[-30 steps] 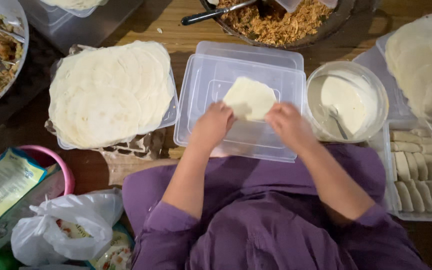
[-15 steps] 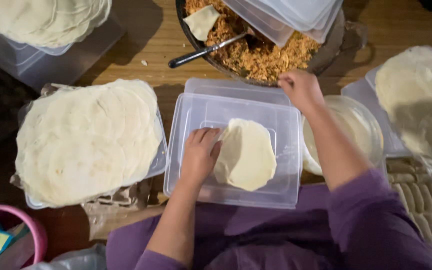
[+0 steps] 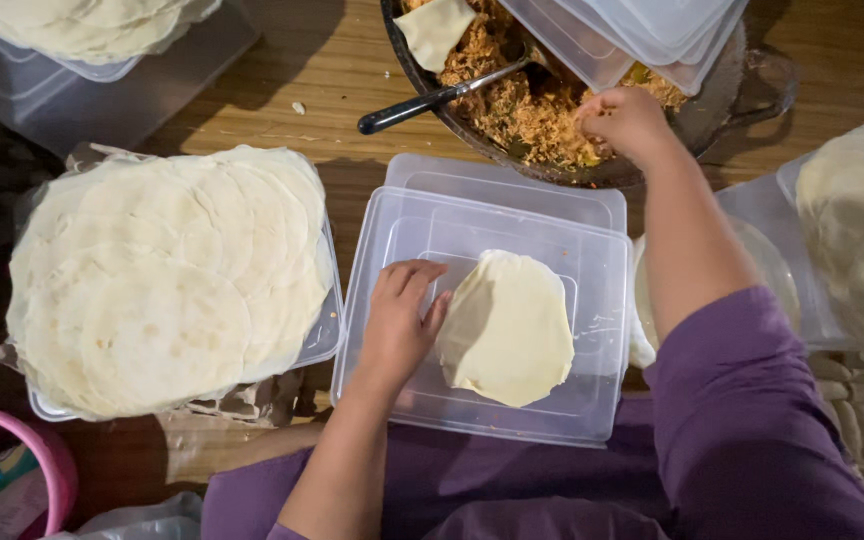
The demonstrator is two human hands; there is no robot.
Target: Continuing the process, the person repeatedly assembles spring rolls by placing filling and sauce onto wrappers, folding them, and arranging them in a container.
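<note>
A round dough wrapper [image 3: 508, 328] lies flat on an upturned clear plastic lid [image 3: 402, 390]. The left hand [image 3: 399, 322] rests at its left edge, fingers together and flat. The right hand [image 3: 625, 121] reaches into the dark pan [image 3: 452, 115] of orange filling [image 3: 527, 110], fingers bunched, pinching some.

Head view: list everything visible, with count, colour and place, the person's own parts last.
single wrapper: one, pale cream, on the upturned clear lid at centre
clear lid: one, see-through, centre
wrapper stack: one pile, off-white, left
pan of filling: one, dark with orange-brown filling, top centre
spoon: one, black handle, in the pan
stacked clear tubs: several, top right
pink bowl: one, bottom left
left hand: flat beside the single wrapper
right hand: fingers curled, reaching into the pan
</note>
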